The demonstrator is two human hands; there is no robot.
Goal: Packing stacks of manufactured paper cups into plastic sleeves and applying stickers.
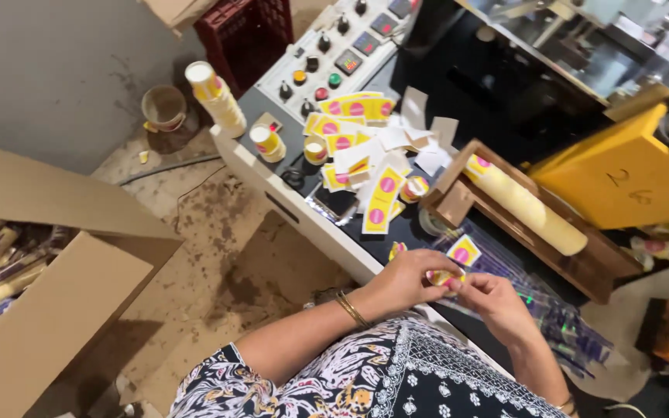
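Left hand: fingers pinch the small yellow cup, just below the wooden tray.
Right hand: fingers pinch the same cup.
Crush risk: a hard squeeze could dent the cup.
Drop risk: it could fall off the table edge nearby.

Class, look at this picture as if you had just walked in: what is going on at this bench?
A person holds a small yellow-and-pink paper cup between both hands, left hand and right hand, over a dark worktop. Flat yellow cup blanks lie scattered there. A long stack of cups lies in a wooden trough. An open cardboard box stands on the floor to the left.
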